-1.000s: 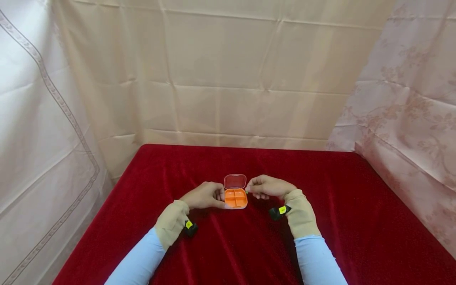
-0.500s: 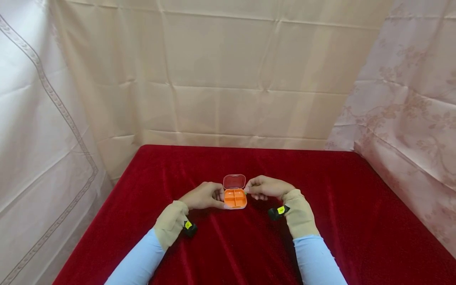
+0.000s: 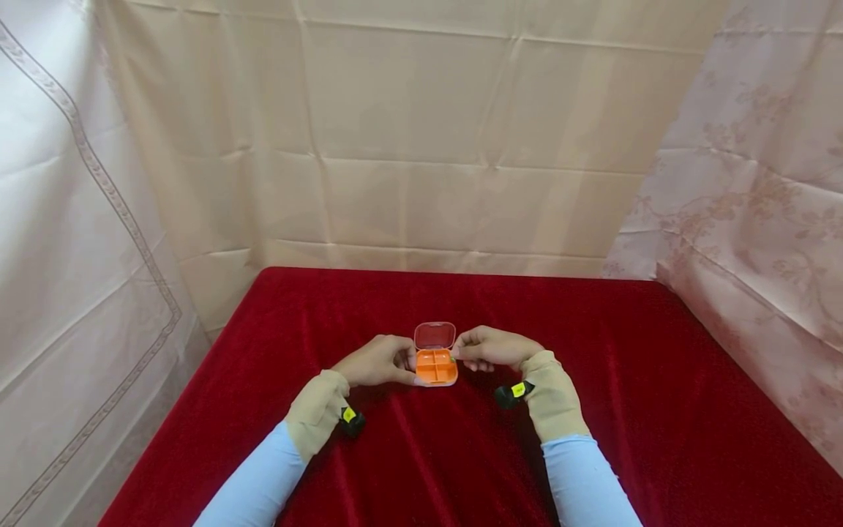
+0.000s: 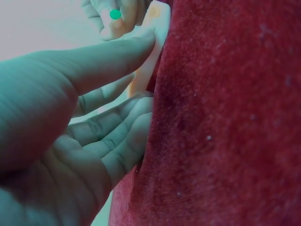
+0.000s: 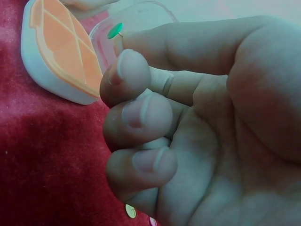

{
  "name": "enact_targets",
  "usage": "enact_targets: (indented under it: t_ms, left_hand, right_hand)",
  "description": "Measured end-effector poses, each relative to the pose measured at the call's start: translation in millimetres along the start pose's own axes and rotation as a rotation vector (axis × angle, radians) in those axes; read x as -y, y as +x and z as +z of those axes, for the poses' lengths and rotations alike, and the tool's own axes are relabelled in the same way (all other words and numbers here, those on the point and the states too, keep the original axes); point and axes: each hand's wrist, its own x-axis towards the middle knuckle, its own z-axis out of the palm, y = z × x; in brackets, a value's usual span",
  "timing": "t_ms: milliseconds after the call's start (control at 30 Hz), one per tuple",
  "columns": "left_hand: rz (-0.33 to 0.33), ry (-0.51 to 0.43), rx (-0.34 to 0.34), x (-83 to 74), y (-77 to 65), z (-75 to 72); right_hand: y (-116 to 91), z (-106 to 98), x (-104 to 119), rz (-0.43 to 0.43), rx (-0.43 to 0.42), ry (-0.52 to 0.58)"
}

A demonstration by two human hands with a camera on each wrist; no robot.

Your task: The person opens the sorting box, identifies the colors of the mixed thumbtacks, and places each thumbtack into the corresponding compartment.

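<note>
I've L hand [image 3: 377, 363] gripping orange box [image 3: 437, 381] at L, prob to steady it; R hand [image 3: 495, 346] pinches green tack [image 5: 115, 31] by shank, prob to free head.

Both hands [image 3: 377, 360] [image 3: 497, 346] in pinch grips

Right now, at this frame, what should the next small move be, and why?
Probably ease the right hand slightly left and lower the tack into the far right compartment. The hand pinches the tack at the right edge of the box, the lid stands open, and the left hand holds the other side.
</note>
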Motion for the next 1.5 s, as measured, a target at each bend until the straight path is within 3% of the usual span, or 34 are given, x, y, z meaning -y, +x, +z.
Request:
enact_targets:
  t_ms: [1000, 1500]
  left_hand:
    - [0.035, 0.013, 0.022, 4.3, 0.7, -0.8]
    - [0.031, 0.014, 0.027, 2.9, 0.1, -1.1]
  right_hand:
    - [13.8, 19.4, 10.0, -0.051, 0.027, -0.071]
    - [13.9, 25.7, 16.8, -0.053, -0.004, -0.098]
